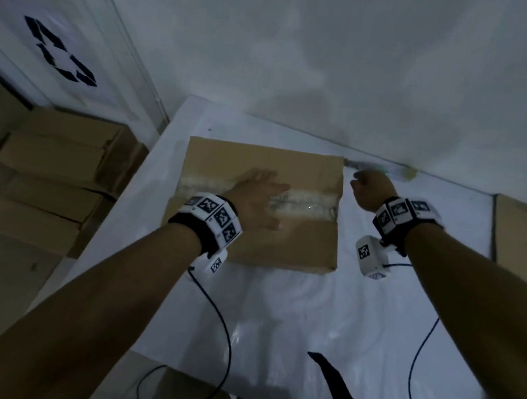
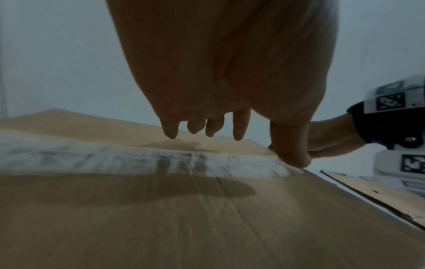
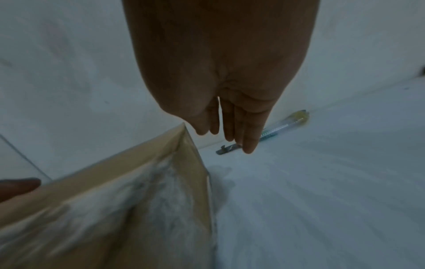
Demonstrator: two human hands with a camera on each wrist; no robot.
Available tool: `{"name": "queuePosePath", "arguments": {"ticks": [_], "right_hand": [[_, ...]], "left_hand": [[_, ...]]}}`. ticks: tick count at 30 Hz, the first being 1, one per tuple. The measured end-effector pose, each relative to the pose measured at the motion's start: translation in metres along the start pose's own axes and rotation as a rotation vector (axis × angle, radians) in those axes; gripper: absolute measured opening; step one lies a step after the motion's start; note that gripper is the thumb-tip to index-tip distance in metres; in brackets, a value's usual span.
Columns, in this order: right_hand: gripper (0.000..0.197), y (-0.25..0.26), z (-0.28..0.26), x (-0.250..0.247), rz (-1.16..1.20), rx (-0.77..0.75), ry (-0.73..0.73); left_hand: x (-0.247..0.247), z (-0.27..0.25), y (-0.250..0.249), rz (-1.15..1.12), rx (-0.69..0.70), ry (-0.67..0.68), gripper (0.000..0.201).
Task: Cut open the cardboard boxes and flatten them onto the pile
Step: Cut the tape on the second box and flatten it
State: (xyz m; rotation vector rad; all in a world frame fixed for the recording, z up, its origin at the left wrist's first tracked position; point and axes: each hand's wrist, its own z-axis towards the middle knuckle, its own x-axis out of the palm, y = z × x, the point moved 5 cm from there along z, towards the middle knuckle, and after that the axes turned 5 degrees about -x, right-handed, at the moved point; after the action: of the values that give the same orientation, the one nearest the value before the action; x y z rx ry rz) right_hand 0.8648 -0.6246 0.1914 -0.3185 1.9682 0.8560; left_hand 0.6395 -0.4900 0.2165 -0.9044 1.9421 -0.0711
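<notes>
Cardboard box (image 1: 255,205) sat on the white table (image 1: 324,327), its tape (image 1: 300,204) uncut as far as I could judge. My left hand (image 1: 257,198) lay flat on the lid, fingers straight. My right hand (image 1: 373,192) reached with fingers extended, empty, over the cutter (image 3: 273,132) by the wall. Cutting and flattening onto the pile (image 1: 52,175) remained.

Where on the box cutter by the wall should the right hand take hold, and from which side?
Probably the translucent yellow-green box cutter by its handle, from above: it lies flat along the wall, metal blade end toward the taped brown cardboard box. The right hand hovers open over it.
</notes>
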Motion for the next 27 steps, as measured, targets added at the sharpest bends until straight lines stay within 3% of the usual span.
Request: {"name": "queuePosePath", "arguments": {"ticks": [4,10,15,18,20,22,24,27], "right_hand": [[0.055,-0.009,0.038,0.005,-0.169,-0.02,0.086],[0.073,-0.018,0.07,0.027,-0.465,-0.119,0.207],[0.035,-0.023,0.071,0.021,-0.622,-0.121,0.095],[0.034,-0.031,0.061,0.021,-0.7,-0.173,0.083],[0.039,-0.044,0.05,0.024,-0.654,-0.179,0.071],[0.047,-0.054,0.037,0.024,-0.454,-0.121,0.05],[0.05,-0.055,0.025,0.015,-0.262,-0.045,-0.04],[0.035,-0.026,0.01,-0.008,-0.031,-0.048,-0.314]], "left_hand": [[0.018,0.023,-0.005,0.175,-0.015,0.085,0.097],[0.026,0.029,0.006,0.121,0.021,0.131,0.103],[0.03,0.035,0.009,0.127,0.005,0.125,0.104],[0.023,0.029,0.013,-0.019,0.033,0.079,0.093],[0.012,0.021,0.023,-0.312,0.039,0.027,0.075],[-0.004,0.011,0.042,-0.519,0.056,-0.113,0.063],[-0.022,-0.002,0.072,-0.441,0.053,-0.334,0.058],[-0.04,-0.025,0.129,-0.401,-0.033,-0.537,0.066]]}}
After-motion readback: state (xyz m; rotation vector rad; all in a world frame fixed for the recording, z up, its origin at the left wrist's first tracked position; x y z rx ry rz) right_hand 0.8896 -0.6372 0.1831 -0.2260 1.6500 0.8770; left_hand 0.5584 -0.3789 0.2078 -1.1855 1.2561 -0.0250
